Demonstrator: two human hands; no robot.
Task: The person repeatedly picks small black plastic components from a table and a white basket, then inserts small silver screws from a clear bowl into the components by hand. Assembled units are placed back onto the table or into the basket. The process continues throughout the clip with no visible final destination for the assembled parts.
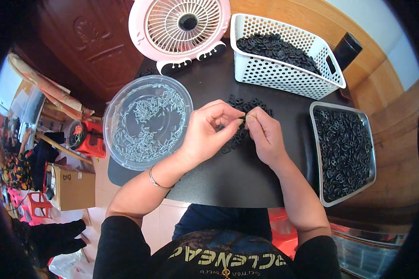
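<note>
My left hand (206,130) and my right hand (266,136) meet fingertip to fingertip above the middle of the dark table. Both are closed in a pinch. Something small and dark shows between the fingertips, mostly hidden by them. Just under and beyond the hands lies a loose pile of small black plastic pieces (256,103), each with holes through it. Left of my left hand stands a round clear plastic tub (108,139) with many small silvery pins or screws (146,109) scattered over its bottom.
A white perforated basket (284,79) of black pieces stands at the far right. Nearer on the right is a metal tray (315,153) full of similar pieces. A pink fan (139,28) stands at the back, by a dark cylinder (347,50) farther right. A cardboard box (74,188) is on the floor at left.
</note>
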